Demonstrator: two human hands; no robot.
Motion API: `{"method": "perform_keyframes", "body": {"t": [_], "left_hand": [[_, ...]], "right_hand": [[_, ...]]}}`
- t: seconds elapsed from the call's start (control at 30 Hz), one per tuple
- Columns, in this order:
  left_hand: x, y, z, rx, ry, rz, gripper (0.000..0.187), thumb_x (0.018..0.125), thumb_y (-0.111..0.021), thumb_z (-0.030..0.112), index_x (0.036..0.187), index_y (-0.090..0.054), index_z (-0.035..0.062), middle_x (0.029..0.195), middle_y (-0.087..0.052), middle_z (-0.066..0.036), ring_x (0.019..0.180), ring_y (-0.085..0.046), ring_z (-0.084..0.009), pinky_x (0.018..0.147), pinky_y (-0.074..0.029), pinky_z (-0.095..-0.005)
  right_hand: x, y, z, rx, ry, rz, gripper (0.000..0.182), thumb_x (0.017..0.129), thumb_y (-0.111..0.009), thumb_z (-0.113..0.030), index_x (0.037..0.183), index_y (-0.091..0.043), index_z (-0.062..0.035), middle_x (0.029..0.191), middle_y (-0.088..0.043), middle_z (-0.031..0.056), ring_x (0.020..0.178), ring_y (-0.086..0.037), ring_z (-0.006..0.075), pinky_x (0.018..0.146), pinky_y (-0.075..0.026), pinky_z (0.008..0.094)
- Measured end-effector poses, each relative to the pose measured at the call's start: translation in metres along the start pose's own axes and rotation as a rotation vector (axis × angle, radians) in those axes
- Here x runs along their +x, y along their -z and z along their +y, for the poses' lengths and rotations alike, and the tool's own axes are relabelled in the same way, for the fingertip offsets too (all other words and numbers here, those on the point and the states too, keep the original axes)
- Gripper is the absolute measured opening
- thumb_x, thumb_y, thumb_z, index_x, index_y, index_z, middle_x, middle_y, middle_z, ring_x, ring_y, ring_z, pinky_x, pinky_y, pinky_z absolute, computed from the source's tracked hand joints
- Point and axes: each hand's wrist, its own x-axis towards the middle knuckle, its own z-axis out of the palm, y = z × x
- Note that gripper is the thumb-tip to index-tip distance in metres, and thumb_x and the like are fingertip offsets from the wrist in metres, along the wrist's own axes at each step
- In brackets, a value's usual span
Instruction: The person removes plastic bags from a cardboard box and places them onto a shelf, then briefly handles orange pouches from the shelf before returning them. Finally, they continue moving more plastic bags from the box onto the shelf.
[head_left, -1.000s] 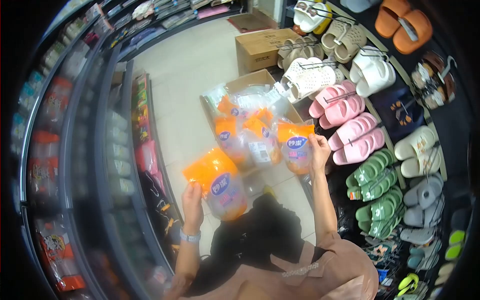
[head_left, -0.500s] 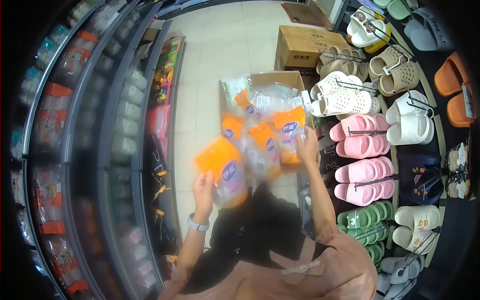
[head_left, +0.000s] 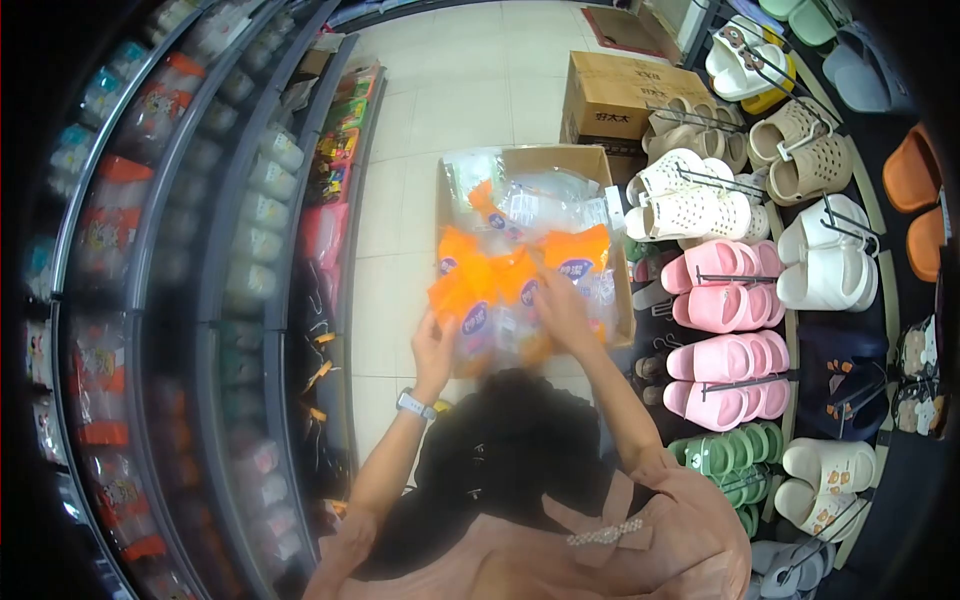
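Observation:
My left hand (head_left: 433, 345) grips the edge of a clear plastic packet with an orange top and a purple oval label (head_left: 475, 319), over the near left part of an open cardboard box (head_left: 622, 300). My right hand (head_left: 562, 312) is at the middle orange-topped packet (head_left: 515, 272), its fingers closed at the packet's right side, somewhat blurred. Beside that hand lies another orange-topped packet (head_left: 580, 247) on the right. One more packet (head_left: 450, 250) sits at the left, partly covered. A smaller orange-topped packet (head_left: 487, 203) rests farther back among clear plastic bags (head_left: 545, 195).
A closed carton (head_left: 625, 90) stands behind the box. Clogs (head_left: 695, 215), pink slippers (head_left: 725, 285) and green slippers (head_left: 715, 455) hang on hooks at the right. Shelves of packaged goods (head_left: 265, 200) line the left side of the tiled floor (head_left: 400, 170).
My left hand has brought its packet right and forward, over the box. My right hand has left the right-hand packet and moved left to the middle one.

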Motion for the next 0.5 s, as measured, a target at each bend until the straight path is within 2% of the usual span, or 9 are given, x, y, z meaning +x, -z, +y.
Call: {"method": "perform_keyframes", "body": {"t": [0.1, 0.13, 0.17, 0.23, 0.27, 0.5], "left_hand": [[-0.002, -0.001, -0.001, 0.120, -0.085, 0.019, 0.028, 0.090, -0.059, 0.012, 0.114, -0.054, -0.0019, 0.100, -0.064, -0.006, 0.084, -0.059, -0.0099, 0.076, -0.048, -0.0239], [-0.004, -0.001, -0.002, 0.171, -0.100, 0.042, 0.028, 0.087, -0.062, 0.010, 0.113, -0.056, -0.0011, 0.097, -0.064, -0.007, 0.078, -0.059, -0.0099, 0.069, -0.048, -0.0246], [-0.007, -0.001, 0.003, 0.171, -0.097, 0.057, 0.028, 0.087, -0.062, 0.010, 0.113, -0.056, -0.0011, 0.097, -0.064, -0.007, 0.078, -0.059, -0.0099, 0.069, -0.048, -0.0246], [-0.014, 0.001, 0.015, 0.447, -0.031, 0.044, 0.026, 0.086, -0.064, 0.011, 0.109, -0.059, -0.0003, 0.092, -0.063, -0.008, 0.070, -0.058, -0.0121, 0.061, -0.046, -0.0257], [-0.016, 0.000, 0.017, 0.463, -0.107, 0.081, 0.024, 0.085, -0.064, 0.013, 0.106, -0.061, -0.0001, 0.087, -0.061, -0.008, 0.064, -0.055, -0.0138, 0.057, -0.044, -0.0272], [-0.029, 0.020, 0.005, 0.500, -0.163, 0.025, 0.024, 0.088, -0.060, 0.015, 0.106, -0.062, -0.0016, 0.093, -0.061, -0.010, 0.072, -0.056, -0.0141, 0.062, -0.044, -0.0269]], "right_hand": [[0.022, -0.016, 0.012, -0.036, 0.038, -0.054, 0.039, 0.080, -0.058, -0.011, 0.115, -0.052, 0.0045, 0.108, -0.058, 0.0226, 0.103, -0.054, 0.0375, 0.089, -0.043, 0.0436], [0.027, -0.021, 0.015, -0.070, 0.069, -0.053, 0.039, 0.080, -0.058, -0.011, 0.115, -0.051, 0.0048, 0.109, -0.058, 0.0228, 0.103, -0.054, 0.0376, 0.089, -0.043, 0.0437], [0.032, -0.025, 0.016, -0.104, 0.100, -0.051, 0.040, 0.080, -0.059, -0.012, 0.115, -0.051, 0.0050, 0.110, -0.057, 0.0231, 0.103, -0.054, 0.0377, 0.089, -0.044, 0.0437], [0.044, -0.032, 0.021, -0.136, 0.079, -0.087, 0.039, 0.080, -0.059, -0.013, 0.115, -0.051, 0.0046, 0.109, -0.058, 0.0231, 0.101, -0.055, 0.0380, 0.087, -0.044, 0.0442], [0.049, -0.036, 0.026, -0.171, 0.047, -0.110, 0.039, 0.081, -0.060, -0.014, 0.114, -0.051, 0.0042, 0.108, -0.059, 0.0231, 0.100, -0.055, 0.0384, 0.086, -0.045, 0.0447], [0.071, -0.056, 0.049, -0.227, -0.138, -0.203, 0.036, 0.085, -0.057, -0.023, 0.108, -0.052, 0.0033, 0.101, -0.061, 0.0227, 0.094, -0.058, 0.0404, 0.082, -0.047, 0.0465]]}}
